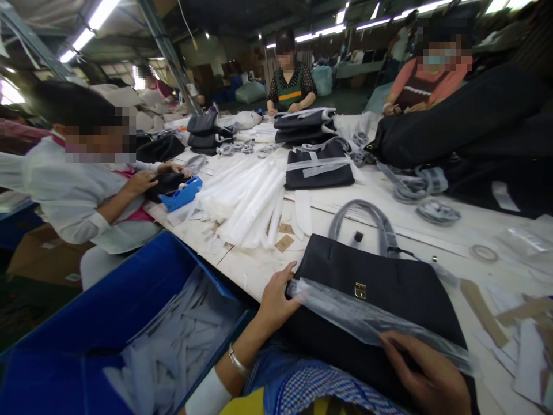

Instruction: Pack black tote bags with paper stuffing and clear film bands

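Note:
A black handbag with a gold clasp lies in front of me, its plastic-wrapped handles pointing away. Across its front runs a translucent plastic strip, slanting down to the right. My left hand grips the bag's left edge, thumb by the strip's end; its other fingertips are partly hidden. Thumb and forefinger of my right hand pinch the strip's lower edge over the bag's right half.
A blue bin holding white strips stands left, below the table. White plastic tubes are heaped mid-table. Another wrapped bag, a tape roll and paper scraps lie around. A co-worker sits left beside a blue tape dispenser.

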The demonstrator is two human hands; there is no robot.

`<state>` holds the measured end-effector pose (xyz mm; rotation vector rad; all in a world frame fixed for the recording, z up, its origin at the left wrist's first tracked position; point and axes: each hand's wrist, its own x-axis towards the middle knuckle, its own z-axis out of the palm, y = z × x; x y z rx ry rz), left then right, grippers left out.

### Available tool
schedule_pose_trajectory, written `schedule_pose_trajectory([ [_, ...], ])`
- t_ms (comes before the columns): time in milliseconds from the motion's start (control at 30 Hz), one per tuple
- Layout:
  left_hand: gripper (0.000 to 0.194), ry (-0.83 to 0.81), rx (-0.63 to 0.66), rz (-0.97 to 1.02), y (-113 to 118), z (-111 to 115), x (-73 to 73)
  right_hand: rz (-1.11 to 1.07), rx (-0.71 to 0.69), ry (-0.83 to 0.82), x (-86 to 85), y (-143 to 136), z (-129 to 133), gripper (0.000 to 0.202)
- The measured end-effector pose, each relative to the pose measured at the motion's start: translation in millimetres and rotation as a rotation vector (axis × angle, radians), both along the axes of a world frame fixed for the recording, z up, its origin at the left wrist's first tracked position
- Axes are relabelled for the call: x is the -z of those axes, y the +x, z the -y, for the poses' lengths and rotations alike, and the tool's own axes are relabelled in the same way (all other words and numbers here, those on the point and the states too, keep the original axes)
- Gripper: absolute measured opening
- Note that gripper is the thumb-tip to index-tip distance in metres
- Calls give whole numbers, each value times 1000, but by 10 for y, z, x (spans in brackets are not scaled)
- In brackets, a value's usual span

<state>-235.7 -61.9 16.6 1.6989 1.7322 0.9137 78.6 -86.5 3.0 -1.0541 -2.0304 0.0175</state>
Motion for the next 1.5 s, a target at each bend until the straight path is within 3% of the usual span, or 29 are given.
schedule_pose_trajectory([
  [200, 59, 24, -31, -160, 21, 87, 10, 3, -33, -34, 43, 3, 3, 9],
  [300, 54, 7, -48, -296, 32, 147, -5, -7, -17, -132, -11, -17, 14, 9],
  [400, 58, 132, -34, -460, 34, 191, -44, -59, 10, -259, -75, -34, 20, 12],
  [467, 62, 277, 64, -545, 72, 201, -67, -109, 6, -330, -105, -49, 24, 13],
  [533, 66, 371, 283, -583, 166, 195, -56, -149, -7, -391, -129, -68, 31, 14],
  [600, 68, 427, 519, -573, 299, 178, 3, -168, -21, -421, -164, -76, 46, 15],
  [667, 68, 474, 631, -549, 423, 157, 97, -168, -24, -390, -218, -44, 80, 14],
  [733, 64, 513, 634, -531, 496, 135, 190, -175, 29, -277, -278, 50, 138, 14],
  [833, 56, 550, 597, -524, 512, 117, 264, -209, 247, -126, -316, 287, 252, 23],
  [900, 53, 564, 588, -518, 503, 122, 268, -227, 414, -157, -276, 445, 318, 33],
  [967, 52, 562, 586, -507, 504, 137, 256, -245, 514, -302, -197, 547, 358, 43],
  [1067, 52, 555, 582, -488, 517, 158, 249, -269, 531, -503, -86, 579, 374, 48],
  [1133, 52, 559, 583, -482, 521, 164, 260, -270, 533, -540, -54, 557, 366, 50],
  [1333, 53, 613, 611, -435, 504, 159, 309, -134, 517, -498, 48, 535, 361, 64],
  [1500, 55, 685, 660, -459, 531, 160, 291, -20, 550, -422, 221, 514, 403, 62],
])
